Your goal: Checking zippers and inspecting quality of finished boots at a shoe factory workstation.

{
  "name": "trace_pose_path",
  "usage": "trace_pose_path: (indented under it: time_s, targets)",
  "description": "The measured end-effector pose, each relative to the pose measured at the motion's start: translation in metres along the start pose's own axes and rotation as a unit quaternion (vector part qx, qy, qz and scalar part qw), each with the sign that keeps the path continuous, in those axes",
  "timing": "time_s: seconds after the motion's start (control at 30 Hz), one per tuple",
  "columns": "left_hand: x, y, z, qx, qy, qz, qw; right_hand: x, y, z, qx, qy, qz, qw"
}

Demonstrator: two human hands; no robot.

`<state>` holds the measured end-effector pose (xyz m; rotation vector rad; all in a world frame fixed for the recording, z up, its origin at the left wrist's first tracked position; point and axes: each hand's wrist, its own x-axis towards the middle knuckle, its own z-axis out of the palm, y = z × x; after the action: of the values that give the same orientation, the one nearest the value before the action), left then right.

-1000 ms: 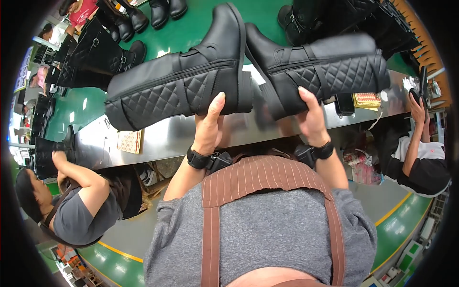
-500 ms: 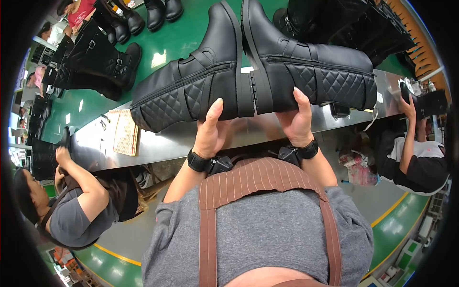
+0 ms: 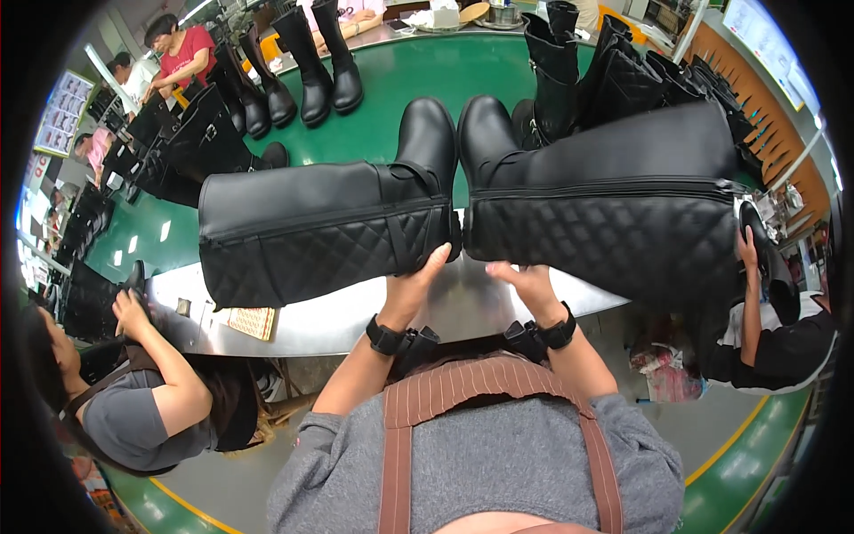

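I hold a pair of tall black boots above the bench, soles facing each other and toes pointing away from me. The left boot [image 3: 302, 200] lies on its side in my left hand [image 3: 411, 292], its shaft stretching left. My right hand [image 3: 534, 287] is closed on the right boot [image 3: 605, 169] at the heel, and that shaft extends right, blurred at its far end. Both shafts show quilted panels, straps and a long zip. My thumbs rest near the heels; most other fingers are hidden under the boots.
Beneath the boots is a metal bench edge [image 3: 356, 329], with a patterned card [image 3: 252, 323] at its left. Upright black boots [image 3: 329, 80] stand on the green surface [image 3: 400, 67] beyond. Co-workers sit close by left [image 3: 133, 383] and right [image 3: 774, 338], each handling a boot.
Both boots have tipped, their toes lowering into fuller view and the shafts turning more level. The view has shifted up, showing more of the far surface. My hands stay at the heels.
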<state>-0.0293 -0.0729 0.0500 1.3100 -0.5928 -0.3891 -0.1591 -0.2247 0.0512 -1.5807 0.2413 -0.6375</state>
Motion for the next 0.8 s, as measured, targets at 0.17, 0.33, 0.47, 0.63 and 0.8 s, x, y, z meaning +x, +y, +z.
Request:
trace_pose_path:
  time_s: [0.17,0.33,0.47,0.63,0.8]
  targets:
    - [-0.002,-0.029,-0.012,0.401,0.006,0.225,0.888,0.017,-0.013,-0.004,-0.018,-0.003,-0.089,0.996]
    - [-0.021,-0.055,-0.022,0.283,-0.075,0.122,0.948,0.05,0.013,-0.006,0.251,0.053,0.125,0.958]
    - [-0.033,-0.034,-0.033,0.267,-0.172,0.047,0.947,0.046,0.03,-0.003,0.431,-0.074,0.277,0.856]
    - [-0.021,0.025,-0.051,0.081,-0.112,-0.004,0.99,0.036,0.031,0.001,0.576,-0.138,0.271,0.759]
    - [0.019,0.022,-0.025,-0.224,-0.093,-0.31,0.92,0.03,0.034,-0.001,0.593,-0.157,0.249,0.75]
